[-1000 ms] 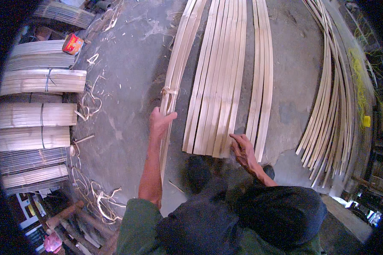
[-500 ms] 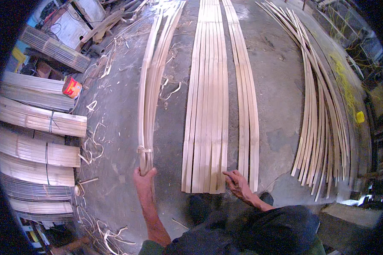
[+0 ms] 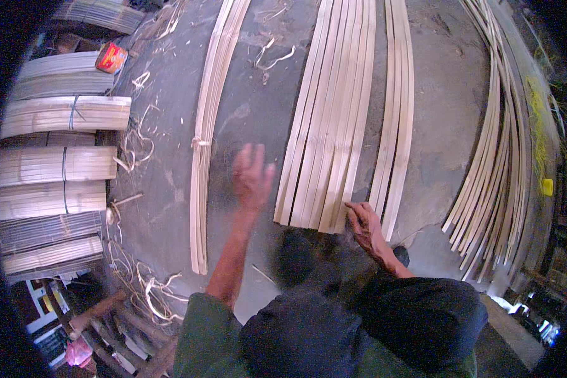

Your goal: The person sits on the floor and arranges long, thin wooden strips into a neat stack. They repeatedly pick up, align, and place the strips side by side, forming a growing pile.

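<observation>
A row of long pale bamboo strips (image 3: 326, 135) lies side by side on the floor in front of me. My right hand (image 3: 366, 228) is closed at the near right corner of this row, its fingertips pinched at the edge of the outermost strip. Over the floor left of the row, my left hand (image 3: 253, 177) is blurred by motion, fingers apart and holding nothing. Farther left rests a narrow bundle of strips (image 3: 198, 208), tied with a pale band (image 3: 200, 143). Two or three separate strips (image 3: 395, 138) lie just right of the row.
Tied stacks of slats (image 3: 63, 165) line the left side, with a red tin (image 3: 111, 58) beside them. Curled shavings (image 3: 150, 290) litter the floor there. A fanned pile of thin strips (image 3: 494, 189) and yellow string (image 3: 537, 126) lie at right. My dark-clothed knees fill the bottom.
My left hand has let go of the tied bundle, which now lies on the floor, and moved right toward the row. My right hand stays at the row's corner. The view has tilted nearer.
</observation>
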A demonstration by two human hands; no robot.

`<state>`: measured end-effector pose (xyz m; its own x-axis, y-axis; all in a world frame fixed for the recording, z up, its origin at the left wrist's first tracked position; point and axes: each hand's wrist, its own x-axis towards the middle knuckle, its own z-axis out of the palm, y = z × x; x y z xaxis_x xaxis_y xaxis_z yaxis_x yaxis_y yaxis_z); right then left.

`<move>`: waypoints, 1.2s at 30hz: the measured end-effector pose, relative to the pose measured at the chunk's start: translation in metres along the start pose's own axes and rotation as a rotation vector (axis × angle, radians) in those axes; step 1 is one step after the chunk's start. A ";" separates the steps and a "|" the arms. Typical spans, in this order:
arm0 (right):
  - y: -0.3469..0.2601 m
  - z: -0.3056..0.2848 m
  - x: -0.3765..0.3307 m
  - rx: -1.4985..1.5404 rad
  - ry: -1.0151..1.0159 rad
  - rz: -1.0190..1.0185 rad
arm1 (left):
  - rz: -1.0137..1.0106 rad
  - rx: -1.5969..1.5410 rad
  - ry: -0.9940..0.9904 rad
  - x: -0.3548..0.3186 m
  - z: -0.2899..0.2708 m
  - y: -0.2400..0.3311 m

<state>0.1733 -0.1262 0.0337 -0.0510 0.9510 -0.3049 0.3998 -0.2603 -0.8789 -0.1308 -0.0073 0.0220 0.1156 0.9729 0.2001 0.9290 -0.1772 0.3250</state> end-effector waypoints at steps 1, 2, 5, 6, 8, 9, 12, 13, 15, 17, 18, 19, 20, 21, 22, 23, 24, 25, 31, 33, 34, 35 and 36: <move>0.002 0.001 -0.001 -0.097 0.027 -0.093 | 0.025 0.023 -0.030 -0.004 0.014 0.020; 0.004 0.002 0.000 -0.191 0.052 -0.190 | 0.052 0.050 -0.057 -0.007 0.025 0.034; -0.009 0.007 0.006 -0.469 -0.042 -0.372 | 0.033 0.072 -0.175 -0.024 0.055 0.049; -0.005 0.012 0.009 -0.554 -0.057 -0.465 | 0.038 0.056 -0.155 -0.025 0.060 0.050; -0.005 0.024 0.011 -0.700 -0.174 -0.480 | 0.002 -0.002 -0.184 -0.026 0.063 0.054; -0.009 0.031 0.013 -0.734 -0.190 -0.513 | -0.016 -0.026 -0.196 -0.025 0.063 0.055; -0.017 0.054 0.020 -0.781 -0.218 -0.603 | 0.033 -0.024 -0.199 -0.025 0.060 0.054; -0.017 0.060 0.021 -0.800 -0.243 -0.605 | 0.020 -0.013 -0.208 -0.025 0.059 0.054; -0.015 0.066 0.024 -0.846 -0.290 -0.603 | -0.001 0.002 -0.224 -0.023 0.061 0.055; -0.009 0.069 0.026 -0.898 -0.277 -0.620 | 0.000 0.007 -0.191 -0.023 0.061 0.056; -0.007 0.070 0.026 -0.889 -0.269 -0.633 | -0.001 0.008 -0.172 -0.024 0.061 0.057; -0.007 0.070 0.026 -0.879 -0.261 -0.646 | 0.000 0.029 -0.169 -0.025 0.061 0.056; -0.007 0.069 0.025 -0.879 -0.258 -0.645 | -0.001 0.047 -0.165 -0.026 0.061 0.056; -0.009 0.069 0.025 -0.878 -0.254 -0.644 | -0.001 0.065 -0.160 -0.025 0.061 0.055; -0.010 0.069 0.025 -0.877 -0.250 -0.642 | -0.018 0.092 -0.155 -0.024 0.062 0.055; -0.012 0.067 0.024 -0.838 -0.258 -0.631 | -0.022 0.101 -0.152 -0.024 0.063 0.056; -0.014 0.065 0.024 -0.798 -0.265 -0.619 | -0.024 0.110 -0.149 -0.024 0.063 0.057; -0.015 0.064 0.023 -0.757 -0.270 -0.606 | -0.025 0.119 -0.147 -0.025 0.064 0.058; 0.009 0.003 0.025 -0.404 0.111 -0.552 | -0.061 0.042 -0.229 -0.025 0.060 0.058; -0.002 -0.029 0.022 -0.204 0.257 -0.060 | -0.122 0.005 -0.230 -0.024 0.058 0.054; 0.005 -0.044 0.019 -0.215 0.352 0.035 | -0.126 -0.025 -0.190 -0.024 0.060 0.057; 0.032 -0.058 0.011 -0.475 0.498 -0.176 | -0.082 -0.058 -0.157 -0.021 0.057 0.068; 0.039 -0.068 0.005 -0.506 0.485 -0.087 | -0.046 -0.082 -0.122 -0.018 0.052 0.079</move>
<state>0.2506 -0.1199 0.0226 0.2649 0.9624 0.0601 0.7952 -0.1828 -0.5781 -0.0412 -0.0313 -0.0038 0.1199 0.9903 0.0706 0.9031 -0.1383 0.4065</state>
